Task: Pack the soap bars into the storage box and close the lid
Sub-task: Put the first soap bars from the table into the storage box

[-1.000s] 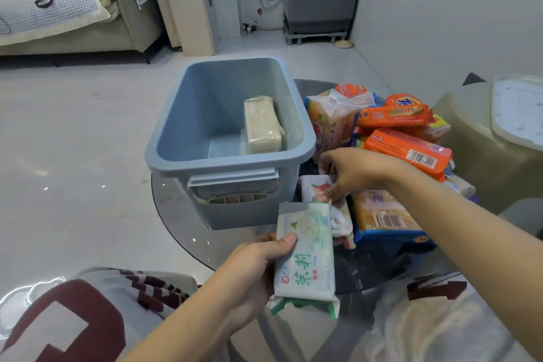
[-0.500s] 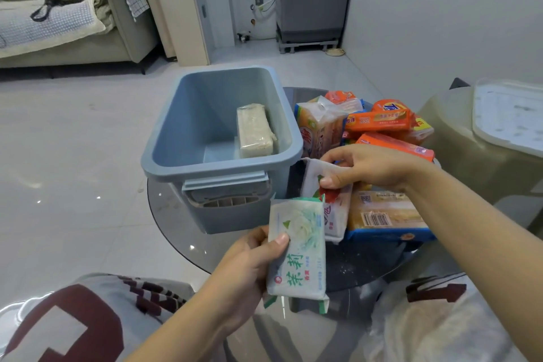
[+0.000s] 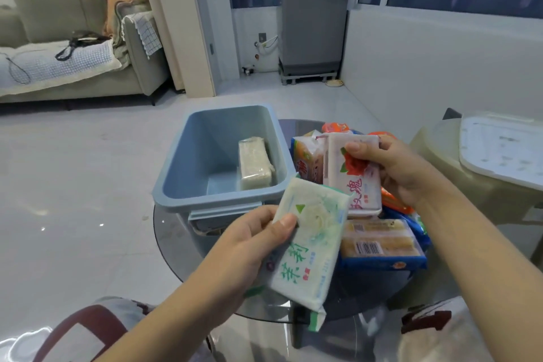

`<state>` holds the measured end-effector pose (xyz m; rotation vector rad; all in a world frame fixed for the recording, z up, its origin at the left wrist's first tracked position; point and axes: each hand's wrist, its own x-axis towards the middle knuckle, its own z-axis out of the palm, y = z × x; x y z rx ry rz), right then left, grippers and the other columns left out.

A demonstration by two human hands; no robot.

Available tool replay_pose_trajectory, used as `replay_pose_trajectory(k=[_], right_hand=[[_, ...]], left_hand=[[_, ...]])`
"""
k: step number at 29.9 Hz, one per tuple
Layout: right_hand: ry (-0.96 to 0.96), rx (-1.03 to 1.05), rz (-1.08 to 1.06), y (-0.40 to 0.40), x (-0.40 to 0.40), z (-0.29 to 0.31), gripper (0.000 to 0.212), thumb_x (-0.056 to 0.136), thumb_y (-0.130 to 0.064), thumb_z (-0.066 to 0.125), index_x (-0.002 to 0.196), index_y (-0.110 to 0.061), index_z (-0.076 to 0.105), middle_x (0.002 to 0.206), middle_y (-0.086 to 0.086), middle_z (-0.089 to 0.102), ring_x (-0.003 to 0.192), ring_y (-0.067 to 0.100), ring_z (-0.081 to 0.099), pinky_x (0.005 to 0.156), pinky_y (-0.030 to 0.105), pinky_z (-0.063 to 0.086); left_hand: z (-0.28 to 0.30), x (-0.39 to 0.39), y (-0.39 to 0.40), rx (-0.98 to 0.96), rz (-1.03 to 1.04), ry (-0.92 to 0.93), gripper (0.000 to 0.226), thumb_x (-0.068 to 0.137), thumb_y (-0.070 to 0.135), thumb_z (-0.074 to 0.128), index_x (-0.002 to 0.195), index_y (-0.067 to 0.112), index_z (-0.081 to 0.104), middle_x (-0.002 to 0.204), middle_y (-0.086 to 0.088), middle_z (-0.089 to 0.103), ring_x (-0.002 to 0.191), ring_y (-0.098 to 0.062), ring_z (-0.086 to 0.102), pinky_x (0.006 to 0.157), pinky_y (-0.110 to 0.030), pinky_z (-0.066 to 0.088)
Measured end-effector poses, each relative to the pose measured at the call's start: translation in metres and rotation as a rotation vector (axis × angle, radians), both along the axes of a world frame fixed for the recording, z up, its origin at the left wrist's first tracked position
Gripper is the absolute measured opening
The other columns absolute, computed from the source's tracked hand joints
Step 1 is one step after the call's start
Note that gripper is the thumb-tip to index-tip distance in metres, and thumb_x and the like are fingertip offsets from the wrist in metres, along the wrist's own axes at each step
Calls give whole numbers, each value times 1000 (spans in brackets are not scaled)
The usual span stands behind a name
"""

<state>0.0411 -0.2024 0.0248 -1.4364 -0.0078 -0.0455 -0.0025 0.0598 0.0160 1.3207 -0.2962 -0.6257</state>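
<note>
In blue storage box: one pale wrapped soap bar, lid off

Large green Chinese characters 茉莉 are printed on the white-and-green wrapped soap bar at the lower centre of the frame. Red characters, of which 瑰 can be read, are carried by the white wrapped soap bar with a red rose picture right of centre. A black barcode is shown on the yellow soap pack with blue edging, its digits too small to be read
</note>
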Motion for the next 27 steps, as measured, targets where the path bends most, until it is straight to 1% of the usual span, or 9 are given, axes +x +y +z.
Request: replay_pose_trajectory(k=[3, 7, 11, 14, 17, 19, 21, 24, 27], right_hand=[[-40, 80, -61, 4, 3, 4, 41, 62, -26, 72, 96, -3, 65, 77, 6, 74, 71, 19, 71, 59, 30, 57], [-53, 142, -31, 9, 4, 9, 37, 65, -30, 70, 92, -5, 63, 73, 7, 73, 67, 20, 71, 55, 29, 56], [-60, 148, 6, 15, 9, 12, 59, 41, -44, 87, 82, -8, 65, 69, 7, 73, 63, 21, 71, 52, 28, 56], [-66, 170, 14, 21, 17, 10, 53, 30, -46, 90, 67, -13, 73, 66, 6, 73, 59, 21, 71, 50, 28, 55], [-51, 187, 23, 27, 25, 6, 46, 34, -44, 90, 65, -14, 74, 67, 7, 73, 61, 22, 71, 51, 30, 56], [-36, 176, 38, 31, 29, 5, 37, 45, -40, 85, 68, -14, 74, 71, 8, 74, 64, 24, 72, 53, 31, 56], [-23, 163, 25, 36, 33, 4, 29, 55, -36, 78, 72, -12, 72, 72, 9, 74, 65, 25, 72, 53, 32, 56], [0, 144, 8, 39, 39, 4, 26, 55, -34, 75, 70, -12, 72, 69, 8, 74, 61, 24, 71, 49, 29, 55], [20, 124, 39, 39, 44, 3, 22, 54, -37, 75, 64, -18, 74, 68, 7, 74, 60, 22, 71, 49, 28, 55]], left_hand=[[19, 3, -3, -10, 19, -58, 42, 76, 25, 62, 109, -2, 59, 98, -18, 72, 81, -23, 71, 60, -30, 56], [48, 19, -3, -37, 103, -73, 44, 75, 24, 58, 105, -7, 58, 86, -17, 74, 70, -23, 72, 53, -26, 55], [65, 40, 2, 38, 160, -64, 43, 73, 32, 60, 100, -2, 63, 87, -17, 75, 68, -24, 72, 52, -28, 56], [69, 61, 5, 86, 189, 2, 35, 80, 28, 61, 97, -2, 65, 83, -15, 75, 64, -23, 72, 50, -26, 56], [67, 89, 6, 123, 206, 131, 23, 85, 23, 61, 91, 1, 65, 73, -12, 75, 57, -21, 72, 46, -26, 55], [62, 108, 5, 202, 188, 178, 21, 88, 23, 59, 87, 2, 64, 66, -9, 74, 50, -18, 69, 42, -24, 53], [54, 125, 4, 279, 165, 204, 19, 89, 21, 58, 90, 2, 63, 67, -9, 73, 52, -18, 69, 45, -24, 55], [39, 143, 2, 461, 122, 190, 22, 88, 17, 59, 102, 0, 58, 81, -12, 67, 66, -23, 65, 60, -30, 54], [24, 153, 3, 665, 37, 220, 17, 86, 16, 62, 96, 2, 59, 76, -12, 65, 61, -22, 62, 54, -27, 53]])
